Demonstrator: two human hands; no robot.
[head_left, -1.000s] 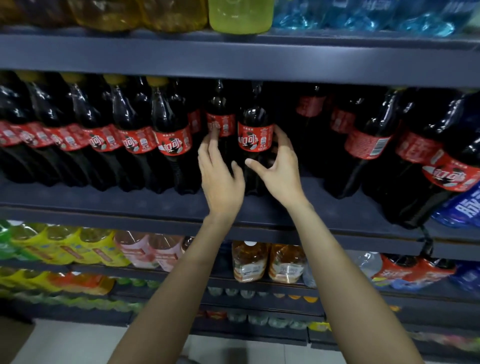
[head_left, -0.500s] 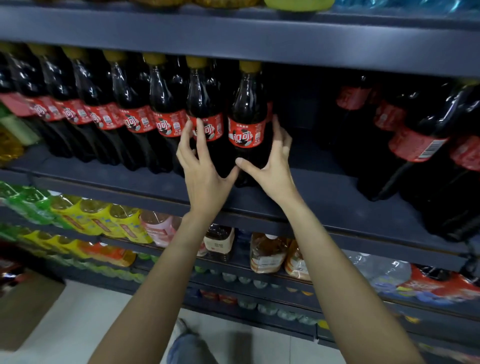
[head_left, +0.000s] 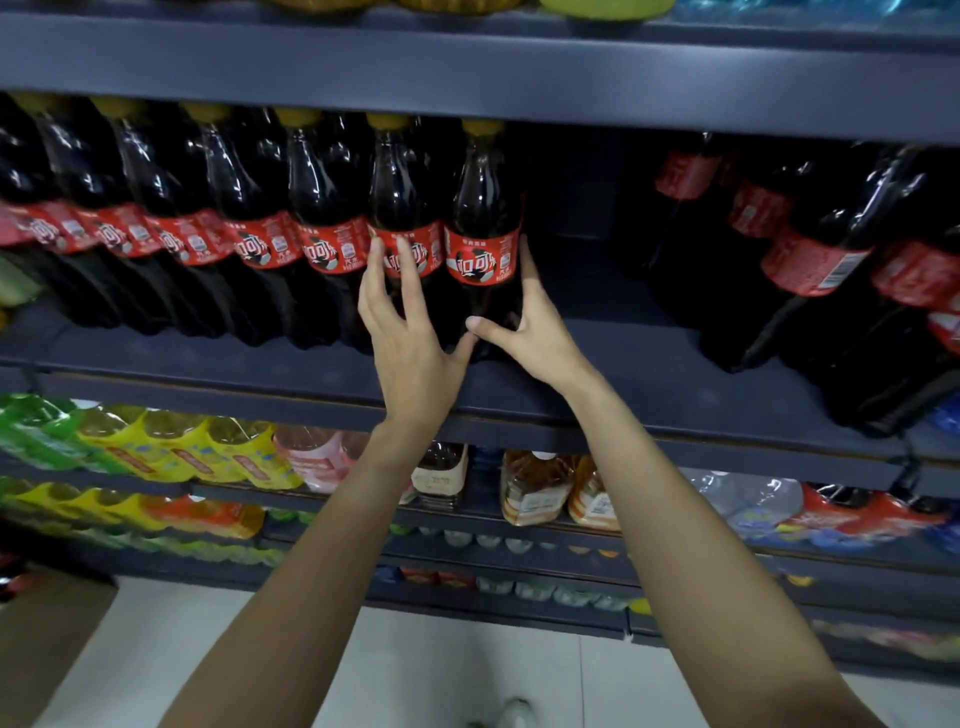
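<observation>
A row of dark cola bottles with red labels and yellow caps stands along the front of the dark shelf (head_left: 649, 374). My right hand (head_left: 535, 332) lies against the rightmost cola bottle (head_left: 483, 249): fingers straight up its right side, thumb stretched across its lower front. My left hand (head_left: 410, 338) has straight, spread fingers touching the label of the neighbouring cola bottle (head_left: 408, 208). Both thumbs nearly meet below the rightmost bottle.
To the right of the rightmost bottle is a bare gap of shelf, then bigger cola bottles (head_left: 810, 260) leaning at the right. Yellow, green and pink drinks (head_left: 208, 457) fill the shelves below. A shelf board (head_left: 467, 67) runs close above the caps.
The two bottles under my hands have come forward from deeper on the shelf into line with the front row. My hands stayed on them, shifting slightly lower.
</observation>
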